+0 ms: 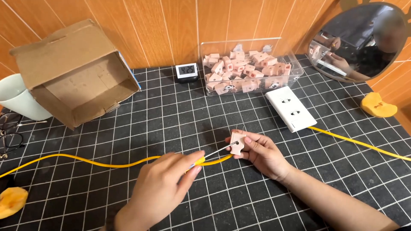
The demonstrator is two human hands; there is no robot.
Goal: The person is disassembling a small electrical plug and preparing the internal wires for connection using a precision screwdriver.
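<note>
My right hand [262, 153] pinches a small pink plug-like block [236, 143] just above the black grid mat. My left hand [165, 186] grips a screwdriver [204, 157] with a yellow handle; its thin metal shaft points right and its tip touches the block's left side. A yellow cable [85, 160] runs across the mat under both hands.
A clear bin [295, 70] of several similar pink blocks stands at the back, with a small digital clock [187, 72] to its left. A white socket strip [290, 108] lies right of centre. An open cardboard box [77, 70], white cup [17, 97], round mirror [361, 40] and glasses [7, 132] line the edges.
</note>
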